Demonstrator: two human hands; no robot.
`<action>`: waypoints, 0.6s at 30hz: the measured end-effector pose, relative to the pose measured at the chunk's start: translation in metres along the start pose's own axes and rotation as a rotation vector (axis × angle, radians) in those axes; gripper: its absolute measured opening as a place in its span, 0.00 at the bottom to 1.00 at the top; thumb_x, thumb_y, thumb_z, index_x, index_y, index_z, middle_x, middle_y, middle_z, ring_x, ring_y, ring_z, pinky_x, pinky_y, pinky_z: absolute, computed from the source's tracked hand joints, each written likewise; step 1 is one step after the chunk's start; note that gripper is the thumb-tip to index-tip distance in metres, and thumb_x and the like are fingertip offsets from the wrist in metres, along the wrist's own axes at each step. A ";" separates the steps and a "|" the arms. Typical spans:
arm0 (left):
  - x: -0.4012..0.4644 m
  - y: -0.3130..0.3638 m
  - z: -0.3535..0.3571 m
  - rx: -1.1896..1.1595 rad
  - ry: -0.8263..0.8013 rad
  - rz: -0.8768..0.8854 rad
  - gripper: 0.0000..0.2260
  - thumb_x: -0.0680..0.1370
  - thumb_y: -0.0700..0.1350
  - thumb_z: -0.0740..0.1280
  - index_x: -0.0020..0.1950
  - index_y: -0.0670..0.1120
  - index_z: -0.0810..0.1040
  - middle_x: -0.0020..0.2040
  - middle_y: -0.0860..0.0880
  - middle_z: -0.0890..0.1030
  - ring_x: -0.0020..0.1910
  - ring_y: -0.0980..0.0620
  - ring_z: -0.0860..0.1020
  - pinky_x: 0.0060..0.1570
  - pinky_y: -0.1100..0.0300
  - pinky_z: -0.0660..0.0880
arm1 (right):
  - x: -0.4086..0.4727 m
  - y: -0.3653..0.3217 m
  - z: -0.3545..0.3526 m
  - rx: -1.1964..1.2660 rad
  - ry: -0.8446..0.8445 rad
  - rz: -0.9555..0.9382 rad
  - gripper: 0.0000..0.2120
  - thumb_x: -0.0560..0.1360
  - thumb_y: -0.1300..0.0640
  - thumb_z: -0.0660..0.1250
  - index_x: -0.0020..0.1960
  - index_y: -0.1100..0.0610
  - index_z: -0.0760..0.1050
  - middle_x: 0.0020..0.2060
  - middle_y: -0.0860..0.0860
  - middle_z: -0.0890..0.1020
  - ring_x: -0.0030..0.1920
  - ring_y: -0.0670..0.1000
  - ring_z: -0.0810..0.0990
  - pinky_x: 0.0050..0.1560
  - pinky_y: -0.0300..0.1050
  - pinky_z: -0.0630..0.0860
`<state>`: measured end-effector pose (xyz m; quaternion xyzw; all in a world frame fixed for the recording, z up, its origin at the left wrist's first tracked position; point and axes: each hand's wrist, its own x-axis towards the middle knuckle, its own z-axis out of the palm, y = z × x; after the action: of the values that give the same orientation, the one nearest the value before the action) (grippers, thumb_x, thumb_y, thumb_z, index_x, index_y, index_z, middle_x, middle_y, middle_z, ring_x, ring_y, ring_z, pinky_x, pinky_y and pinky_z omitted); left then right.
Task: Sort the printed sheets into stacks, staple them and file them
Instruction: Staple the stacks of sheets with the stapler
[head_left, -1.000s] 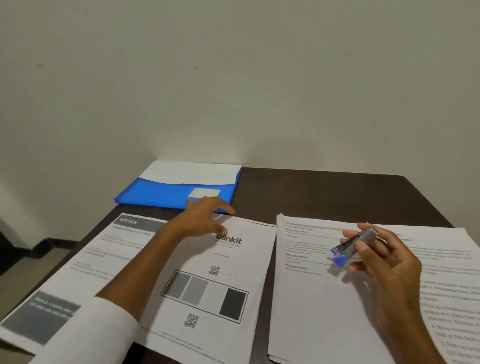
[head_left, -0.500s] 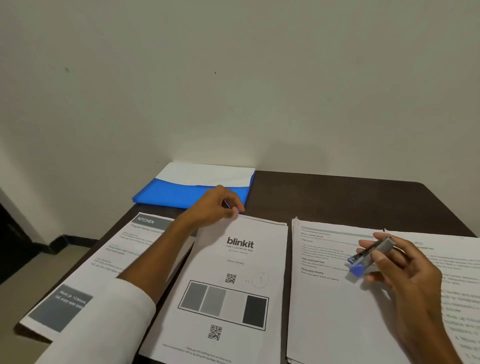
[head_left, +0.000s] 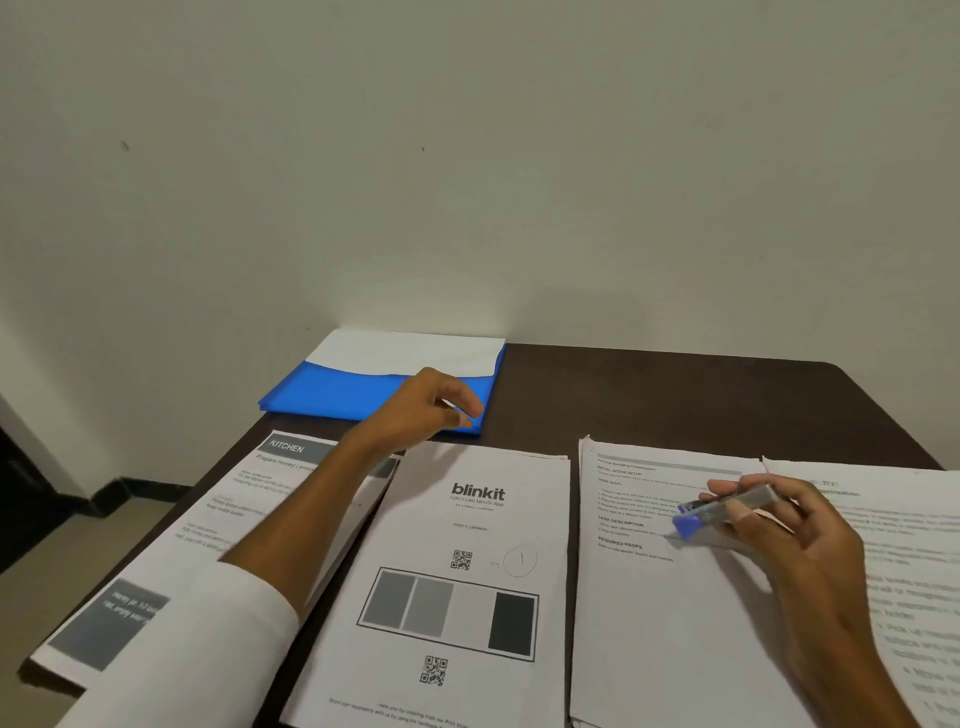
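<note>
Several stacks of printed sheets lie side by side on a dark table (head_left: 649, 395): a "KITCHEN" stack (head_left: 218, 519) at the left, a "blinkit" stack (head_left: 457, 582) in the middle, a text stack (head_left: 649, 613) to its right, and another text sheet (head_left: 909, 545) at the far right. A blue folder (head_left: 332, 389) with white paper in it lies at the back left. My left hand (head_left: 421, 410) reaches over the folder's near right corner, fingers curled and loosely apart, holding nothing that I can see. My right hand (head_left: 795, 525) holds a small grey and blue stapler (head_left: 722, 512) above the text stack.
A pale wall stands right behind the table. The table's left edge drops to a tiled floor (head_left: 62, 561) with dark skirting. The "KITCHEN" stack overhangs that left edge.
My left hand has moved from the top of the "blinkit" stack back onto the blue folder's corner. The right hand keeps the stapler in about the same place. The view has shifted.
</note>
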<state>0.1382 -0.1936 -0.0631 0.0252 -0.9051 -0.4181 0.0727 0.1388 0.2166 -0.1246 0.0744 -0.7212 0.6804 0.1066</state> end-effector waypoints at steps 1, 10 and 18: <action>-0.003 0.009 0.010 -0.012 0.001 0.009 0.08 0.78 0.37 0.73 0.53 0.48 0.88 0.53 0.54 0.87 0.53 0.56 0.85 0.58 0.53 0.82 | 0.001 0.002 0.001 -0.045 -0.008 0.001 0.09 0.77 0.56 0.75 0.56 0.51 0.81 0.50 0.45 0.88 0.52 0.54 0.86 0.49 0.49 0.83; 0.005 0.103 0.141 0.061 -0.286 0.285 0.22 0.75 0.54 0.78 0.68 0.56 0.79 0.63 0.59 0.82 0.59 0.60 0.80 0.58 0.60 0.81 | 0.029 -0.014 0.015 0.002 -0.134 -0.062 0.15 0.73 0.61 0.79 0.56 0.57 0.79 0.52 0.51 0.87 0.51 0.52 0.88 0.52 0.54 0.86; 0.070 0.096 0.152 0.122 -0.081 0.267 0.10 0.74 0.50 0.78 0.53 0.51 0.85 0.47 0.55 0.84 0.46 0.57 0.83 0.50 0.51 0.82 | 0.101 0.003 0.042 -0.097 -0.122 -0.078 0.13 0.73 0.68 0.75 0.52 0.53 0.81 0.47 0.48 0.87 0.48 0.47 0.86 0.47 0.37 0.80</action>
<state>0.0475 -0.0247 -0.0796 -0.1078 -0.9264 -0.3496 0.0894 0.0384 0.1792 -0.1035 0.1385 -0.7550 0.6342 0.0923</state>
